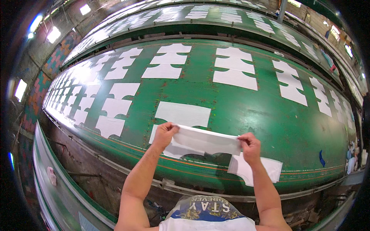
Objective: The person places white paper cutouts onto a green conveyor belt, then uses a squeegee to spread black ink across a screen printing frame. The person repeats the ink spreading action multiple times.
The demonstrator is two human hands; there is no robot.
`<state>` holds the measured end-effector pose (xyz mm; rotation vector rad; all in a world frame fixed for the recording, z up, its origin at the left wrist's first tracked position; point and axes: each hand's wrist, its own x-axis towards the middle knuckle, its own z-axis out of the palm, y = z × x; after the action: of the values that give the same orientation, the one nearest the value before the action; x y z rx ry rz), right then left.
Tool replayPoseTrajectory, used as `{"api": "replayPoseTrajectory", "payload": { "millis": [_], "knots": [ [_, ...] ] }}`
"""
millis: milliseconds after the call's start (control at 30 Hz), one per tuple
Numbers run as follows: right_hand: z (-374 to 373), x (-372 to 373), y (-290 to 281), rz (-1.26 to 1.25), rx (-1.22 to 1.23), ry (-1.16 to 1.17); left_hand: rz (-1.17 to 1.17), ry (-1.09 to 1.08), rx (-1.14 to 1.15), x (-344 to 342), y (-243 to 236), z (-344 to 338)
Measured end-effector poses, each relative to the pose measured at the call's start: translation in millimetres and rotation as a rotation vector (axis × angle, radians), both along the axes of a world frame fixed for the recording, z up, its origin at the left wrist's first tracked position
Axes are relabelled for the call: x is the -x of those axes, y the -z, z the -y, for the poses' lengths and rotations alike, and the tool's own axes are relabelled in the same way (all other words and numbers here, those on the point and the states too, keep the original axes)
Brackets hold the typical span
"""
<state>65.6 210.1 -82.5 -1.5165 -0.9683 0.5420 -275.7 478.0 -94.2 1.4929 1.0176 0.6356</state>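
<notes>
Both my hands hold a white cut fabric panel up above the green table (246,115). My left hand (165,134) pinches the left corner of the panel (206,139), and my right hand (249,146) pinches the right corner, so it is stretched between them and its lower part hangs down. Beneath and just beyond it, white panels (183,112) with curved cutouts lie flat, partly hidden by the held one. A small pile of similar white panels (269,168) lies at the table's near edge, partly behind my right forearm.
Rows of white fabric panels (165,70) run along the table to the left and right. A small dark blue item (322,158) lies near the right end. Another long green table (165,17) with panels stands beyond. At lower left, a further green table (58,188) carries a pinkish lump (51,175).
</notes>
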Motion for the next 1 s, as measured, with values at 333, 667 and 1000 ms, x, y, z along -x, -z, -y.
{"api": "replayPoseTrajectory", "payload": {
  "millis": [333,667,1000],
  "knots": [
    [-232,35,47,0.24,0.164,0.151,-0.24,-0.275,-0.356,-8,68,-229],
    [-320,-11,82,0.331,0.219,0.223,-0.347,-0.228,-0.854,-45,94,-310],
    [-334,-36,97,0.388,0.334,0.176,-0.44,-0.267,-0.745,-63,91,-320]
  ]
}}
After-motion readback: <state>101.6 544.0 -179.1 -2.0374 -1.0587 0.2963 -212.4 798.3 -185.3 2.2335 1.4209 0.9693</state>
